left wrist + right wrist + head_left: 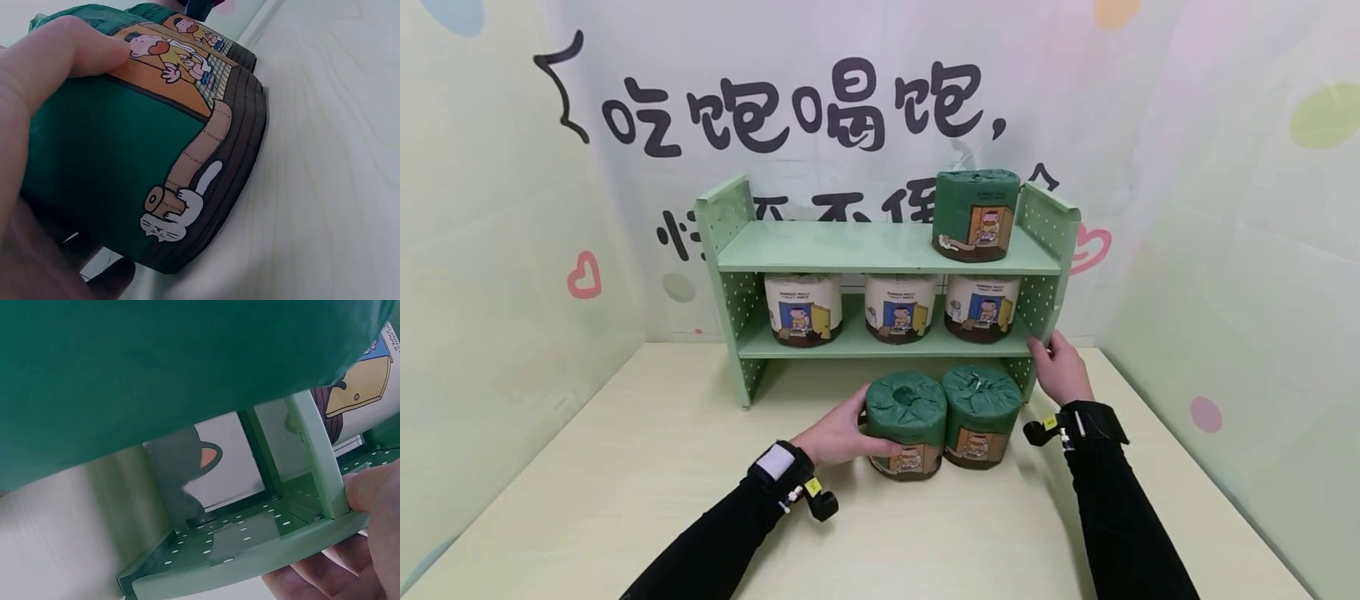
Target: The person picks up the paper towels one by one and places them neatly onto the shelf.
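Two toilet paper rolls in green wrappers stand side by side on the table in front of the shelf. My left hand [842, 433] grips the left green roll [906, 408] from its left side, thumb across the front. In the left wrist view this roll [112, 144] fills the palm, its base close to the tabletop. Just right of it stands the other green roll [981, 400]. My right hand [1060, 371] holds the right side panel of the light green shelf [880, 248]; in the right wrist view the thumb lies inside and the fingers [319, 575] outside.
Three white-wrapped rolls, left [805, 312], middle [898, 310] and right [981, 310], line the shelf's middle board. Another green roll [976, 217] sits at the right end of the top board. A printed backdrop [865, 100] hangs behind the table [587, 467].
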### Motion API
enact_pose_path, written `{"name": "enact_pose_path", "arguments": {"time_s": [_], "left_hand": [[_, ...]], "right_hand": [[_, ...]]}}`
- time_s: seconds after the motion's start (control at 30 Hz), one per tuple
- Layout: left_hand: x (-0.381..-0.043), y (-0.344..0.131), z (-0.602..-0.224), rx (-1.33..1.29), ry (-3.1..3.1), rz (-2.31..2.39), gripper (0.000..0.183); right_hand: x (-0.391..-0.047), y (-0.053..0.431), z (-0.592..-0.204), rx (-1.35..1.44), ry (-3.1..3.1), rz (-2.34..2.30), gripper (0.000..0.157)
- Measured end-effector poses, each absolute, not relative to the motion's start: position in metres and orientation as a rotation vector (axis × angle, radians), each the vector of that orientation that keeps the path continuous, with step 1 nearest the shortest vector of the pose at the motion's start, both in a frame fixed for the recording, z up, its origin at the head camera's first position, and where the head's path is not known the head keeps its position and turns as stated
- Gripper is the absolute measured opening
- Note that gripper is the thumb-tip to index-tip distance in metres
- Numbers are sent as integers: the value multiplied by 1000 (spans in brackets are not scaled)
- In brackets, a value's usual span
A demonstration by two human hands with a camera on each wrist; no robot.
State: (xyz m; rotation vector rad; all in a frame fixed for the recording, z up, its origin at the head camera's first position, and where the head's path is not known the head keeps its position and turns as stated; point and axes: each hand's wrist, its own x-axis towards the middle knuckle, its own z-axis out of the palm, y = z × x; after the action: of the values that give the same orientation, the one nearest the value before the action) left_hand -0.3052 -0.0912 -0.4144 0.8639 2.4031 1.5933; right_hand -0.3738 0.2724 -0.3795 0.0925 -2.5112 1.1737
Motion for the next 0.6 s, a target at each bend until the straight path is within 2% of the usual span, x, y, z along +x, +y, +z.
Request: {"name": "enact_pose_path", "arguments": {"time_s": [0.13,0.6], "left_hand": [[-314,-92,-424,853,2407,1574,100],[-310,-94,-422,794,2393,1574,103]], "right_hand": [[-374,273,-380,99,-2500,1166,44],[-373,272,-379,92,-2502,1171,44]]}}
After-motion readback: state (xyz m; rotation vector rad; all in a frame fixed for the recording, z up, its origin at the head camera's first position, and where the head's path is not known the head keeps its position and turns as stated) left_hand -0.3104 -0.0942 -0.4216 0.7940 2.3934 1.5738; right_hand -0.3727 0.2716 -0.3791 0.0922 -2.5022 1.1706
